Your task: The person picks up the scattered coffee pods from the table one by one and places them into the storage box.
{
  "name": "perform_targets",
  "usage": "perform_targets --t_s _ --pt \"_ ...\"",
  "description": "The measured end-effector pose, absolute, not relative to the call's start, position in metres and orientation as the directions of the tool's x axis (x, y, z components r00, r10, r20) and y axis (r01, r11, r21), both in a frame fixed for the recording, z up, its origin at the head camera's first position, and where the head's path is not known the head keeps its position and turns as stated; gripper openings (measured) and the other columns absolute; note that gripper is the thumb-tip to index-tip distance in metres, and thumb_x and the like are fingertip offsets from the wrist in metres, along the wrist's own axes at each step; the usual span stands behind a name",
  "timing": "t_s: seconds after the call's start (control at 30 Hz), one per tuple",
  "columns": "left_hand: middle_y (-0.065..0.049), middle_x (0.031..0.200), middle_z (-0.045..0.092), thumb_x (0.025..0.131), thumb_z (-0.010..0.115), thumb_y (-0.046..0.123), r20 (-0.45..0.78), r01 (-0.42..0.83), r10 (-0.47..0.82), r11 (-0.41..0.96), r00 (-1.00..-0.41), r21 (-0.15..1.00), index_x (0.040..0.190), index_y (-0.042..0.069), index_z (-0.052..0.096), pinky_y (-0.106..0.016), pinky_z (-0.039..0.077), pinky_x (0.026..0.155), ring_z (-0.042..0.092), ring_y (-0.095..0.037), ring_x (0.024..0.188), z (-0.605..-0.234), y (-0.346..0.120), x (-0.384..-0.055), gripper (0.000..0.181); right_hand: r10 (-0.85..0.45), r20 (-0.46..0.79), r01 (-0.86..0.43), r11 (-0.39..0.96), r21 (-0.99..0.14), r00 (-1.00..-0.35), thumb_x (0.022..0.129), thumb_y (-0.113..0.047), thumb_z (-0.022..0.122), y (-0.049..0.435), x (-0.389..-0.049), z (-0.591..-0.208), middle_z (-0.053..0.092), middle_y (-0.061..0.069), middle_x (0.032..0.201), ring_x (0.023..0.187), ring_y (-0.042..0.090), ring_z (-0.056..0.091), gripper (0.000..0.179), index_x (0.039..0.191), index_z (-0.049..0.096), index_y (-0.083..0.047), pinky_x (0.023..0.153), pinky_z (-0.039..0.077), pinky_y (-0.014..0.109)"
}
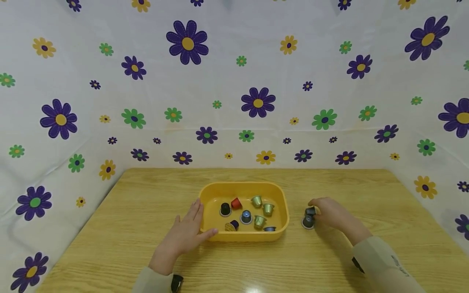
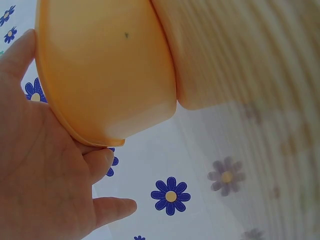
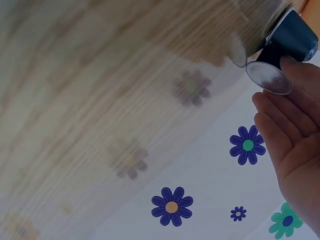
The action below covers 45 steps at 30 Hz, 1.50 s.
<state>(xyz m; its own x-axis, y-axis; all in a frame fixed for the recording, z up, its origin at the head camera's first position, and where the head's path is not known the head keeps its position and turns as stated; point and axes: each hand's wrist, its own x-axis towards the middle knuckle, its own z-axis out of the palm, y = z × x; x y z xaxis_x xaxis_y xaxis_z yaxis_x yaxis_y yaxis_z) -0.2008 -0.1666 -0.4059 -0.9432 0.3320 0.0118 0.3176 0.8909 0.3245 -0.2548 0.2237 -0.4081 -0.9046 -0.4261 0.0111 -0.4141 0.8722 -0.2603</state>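
Note:
My left hand [image 1: 183, 235] lies along the left end of a yellow plastic tub [image 1: 245, 237], its fingers extended at the rim; the left wrist view shows the palm [image 2: 45, 160] against the tub's outer wall. To the right of the tub, my right hand [image 1: 331, 213] pinches a dark coffee capsule [image 1: 310, 211] between thumb and fingers, its silver lid [image 3: 270, 78] facing sideways in the right wrist view. Right beside it, a second dark coffee capsule [image 1: 308, 222] stands lid-down on the table.
Inside the tub lie several coffee capsules: a black one [image 1: 225, 209], a red one [image 1: 236, 203], a blue one [image 1: 246, 216], light green ones [image 1: 268, 209] and a purple one [image 1: 233, 226]. The wooden table [image 1: 161, 191] is bordered by a flowered white cloth [image 1: 220, 77].

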Motion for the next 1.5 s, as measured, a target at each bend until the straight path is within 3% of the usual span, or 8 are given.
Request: perform_targets --t_s 0.27,0.83,1.23,1.5 --pt "-0.018 0.145 0.007 0.084 0.045 0.056 0.007 0.315 0.330 0.891 -0.944 0.326 0.137 -0.008 0.018 -0.063 0.014 0.094 0.011 -0.032 0.131 -0.407 -0.166 -0.202 0.087 -0.417 -0.016 -0.398 0.878 -0.265 -0.909 0.072 0.003 0.065 0.224 -0.255 -0.411 0.062 0.019 0.095 0.089 0.034 0.057 0.028 0.099 0.061 0.008 0.077 0.045 0.044" --pt "-0.018 0.145 0.007 0.084 0.043 0.057 -0.007 0.313 0.333 0.892 -0.943 0.325 0.137 -0.007 0.018 -0.063 0.013 0.094 0.010 -0.032 0.131 -0.406 -0.166 -0.202 0.087 -0.449 0.084 -0.454 0.851 -0.262 -0.890 0.073 -0.002 0.070 0.236 -0.253 -0.411 0.062 0.018 0.093 0.088 0.035 0.058 0.028 0.097 0.061 0.008 0.076 0.046 0.044" --pt "-0.019 0.145 0.006 0.084 0.041 0.060 -0.007 0.321 0.342 0.888 -0.940 0.328 0.137 -0.008 0.017 -0.064 0.014 0.093 0.010 -0.033 0.131 -0.406 -0.167 -0.201 0.090 -0.445 0.159 -0.472 0.841 -0.264 -0.881 0.074 -0.004 0.070 0.232 -0.246 -0.395 0.061 0.021 0.099 0.092 0.035 0.057 0.034 0.103 0.059 0.009 0.077 0.046 0.044" --pt "-0.019 0.145 0.007 0.084 0.041 0.059 -0.001 0.321 0.340 0.887 -0.940 0.332 0.137 -0.009 0.018 -0.064 0.013 0.093 0.011 -0.033 0.131 -0.404 -0.167 -0.200 0.089 -0.490 0.240 -0.540 0.807 -0.238 -0.838 0.075 -0.007 0.069 0.215 -0.233 -0.374 0.062 0.018 0.099 0.092 0.032 0.058 0.033 0.104 0.059 0.006 0.077 0.046 0.043"
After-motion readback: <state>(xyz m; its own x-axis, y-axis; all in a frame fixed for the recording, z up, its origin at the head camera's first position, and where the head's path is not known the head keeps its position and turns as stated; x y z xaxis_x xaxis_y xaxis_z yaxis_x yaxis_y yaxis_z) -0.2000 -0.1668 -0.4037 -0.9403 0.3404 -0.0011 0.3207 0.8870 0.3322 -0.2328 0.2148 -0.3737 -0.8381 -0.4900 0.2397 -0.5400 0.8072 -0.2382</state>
